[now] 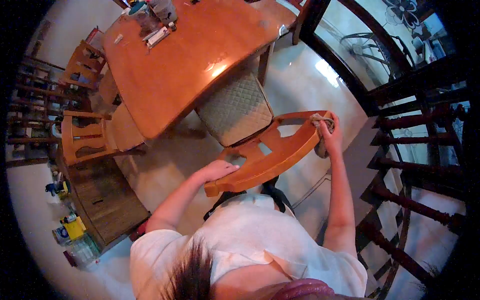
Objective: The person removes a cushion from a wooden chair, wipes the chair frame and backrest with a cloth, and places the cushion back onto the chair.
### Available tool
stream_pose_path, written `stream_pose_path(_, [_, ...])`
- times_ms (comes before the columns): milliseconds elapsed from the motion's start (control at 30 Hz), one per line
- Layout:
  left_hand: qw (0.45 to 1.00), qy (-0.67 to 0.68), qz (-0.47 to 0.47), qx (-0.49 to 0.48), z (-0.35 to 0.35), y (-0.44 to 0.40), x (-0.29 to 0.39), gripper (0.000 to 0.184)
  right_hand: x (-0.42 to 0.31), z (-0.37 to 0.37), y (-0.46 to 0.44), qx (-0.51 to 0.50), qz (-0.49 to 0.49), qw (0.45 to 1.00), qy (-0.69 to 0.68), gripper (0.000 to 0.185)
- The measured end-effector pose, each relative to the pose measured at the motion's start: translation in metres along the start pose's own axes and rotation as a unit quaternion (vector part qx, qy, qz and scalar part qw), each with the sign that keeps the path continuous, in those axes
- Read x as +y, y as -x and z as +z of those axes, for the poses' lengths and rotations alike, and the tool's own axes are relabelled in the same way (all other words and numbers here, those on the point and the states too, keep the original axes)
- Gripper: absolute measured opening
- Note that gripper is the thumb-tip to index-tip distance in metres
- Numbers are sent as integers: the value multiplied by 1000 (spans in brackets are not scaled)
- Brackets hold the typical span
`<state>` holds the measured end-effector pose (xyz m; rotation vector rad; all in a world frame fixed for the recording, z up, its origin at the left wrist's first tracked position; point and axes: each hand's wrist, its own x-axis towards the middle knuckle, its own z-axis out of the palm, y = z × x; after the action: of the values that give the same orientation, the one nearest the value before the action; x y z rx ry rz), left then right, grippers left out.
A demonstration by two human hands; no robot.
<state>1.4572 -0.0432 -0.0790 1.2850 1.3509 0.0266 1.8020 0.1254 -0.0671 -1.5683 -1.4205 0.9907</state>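
Note:
Right in front of me stands a wooden chair (280, 152) with a curved, cut-out backrest and a quilted seat pad (237, 107). My left hand (218, 171) grips the left part of the backrest, its fingers partly hidden behind the wood. At the backrest's right end, my right hand (331, 135) is closed around a greyish cloth (320, 131), which is pressed against the chair's top corner. Part of the cloth hangs down below that hand.
A wooden table (185, 65) stands beyond the chair, bearing containers (162, 11) and a small box (157, 37). More chairs (87, 135) line its left side. A brown cabinet (102, 197) is at lower left. Dark railings (420, 165) run along the right.

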Motion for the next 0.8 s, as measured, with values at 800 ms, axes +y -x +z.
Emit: stream_pose_path(800, [987, 107, -30, 113, 4, 5, -7, 50, -15, 17, -37, -88, -58, 994, 18, 48])
